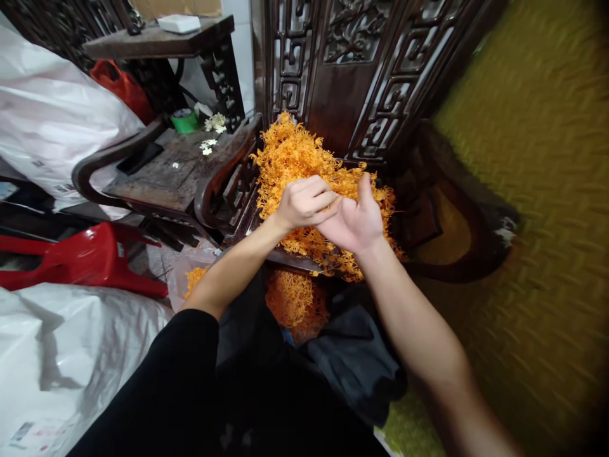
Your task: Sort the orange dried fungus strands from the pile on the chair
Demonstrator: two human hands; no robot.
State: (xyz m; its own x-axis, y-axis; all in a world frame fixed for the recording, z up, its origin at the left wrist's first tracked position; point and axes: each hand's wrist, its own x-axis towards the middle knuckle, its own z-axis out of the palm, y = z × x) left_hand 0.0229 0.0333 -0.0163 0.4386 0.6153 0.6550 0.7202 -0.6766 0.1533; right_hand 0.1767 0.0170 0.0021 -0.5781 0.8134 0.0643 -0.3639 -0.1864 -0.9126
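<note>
Where the two forearms converge above the lap, the left hand (308, 203) is seen with its fingers curled and set against the fingers of the right hand (356, 222); whether a small piece is pinched between them cannot be told. The right hand is held open, its palm turned upward and its thumb raised, the fingers being partly hidden by the left. Behind and below both hands, a loose heap of orange branching pieces (299, 152) is spread over the seat of a carved dark wooden chair (340, 95), by whose openwork back it is bounded. Similar orange material (291, 301) is seen low between the legs, and some is also contained in a translucent tub (177, 282), partly covered by the left forearm. At the left, a green roll of tape (185, 122), pale blossoms (216, 123) and a flat dark object (140, 158) are supported by a dark wooden surface (159, 184). Below these, a red plastic stool (90, 257) is placed beside a white sack (95, 336).
</note>
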